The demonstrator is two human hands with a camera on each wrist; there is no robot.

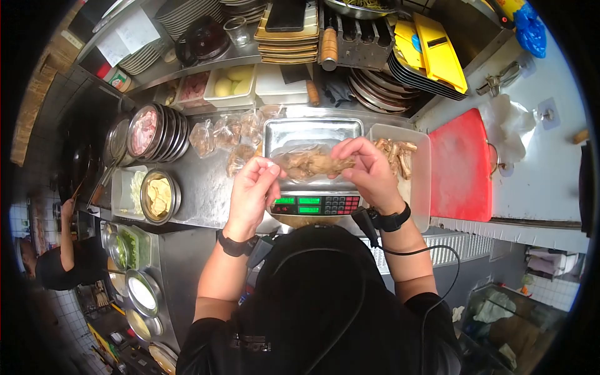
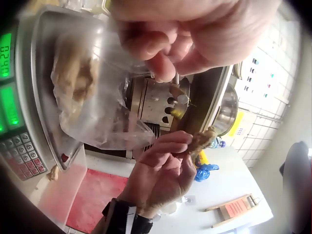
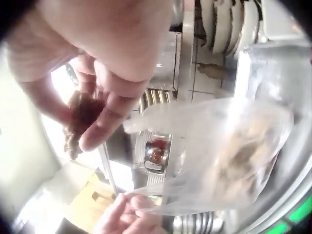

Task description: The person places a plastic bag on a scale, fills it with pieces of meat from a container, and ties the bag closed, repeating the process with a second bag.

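Note:
A clear plastic bag (image 1: 306, 164) with brown meat pieces lies over the steel pan of a digital scale (image 1: 319, 205). My left hand (image 1: 255, 187) pinches the bag's edge between thumb and fingers, as the right wrist view also shows. In my right hand (image 1: 369, 172) a brown piece (image 3: 80, 119) is held between thumb and fingers, beside the bag and apart from it. To the right, a white tub (image 1: 424, 181) contains more brown pieces (image 1: 395, 156). The scale's green display is lit.
Several filled bags (image 1: 226, 132) lie left of the scale. A bowl of yellow slices (image 1: 159, 196) and stacked plates (image 1: 164, 132) stand farther left. A red board (image 1: 462, 165) lies right of the tub. Another person's arm (image 1: 67, 234) shows at the far left.

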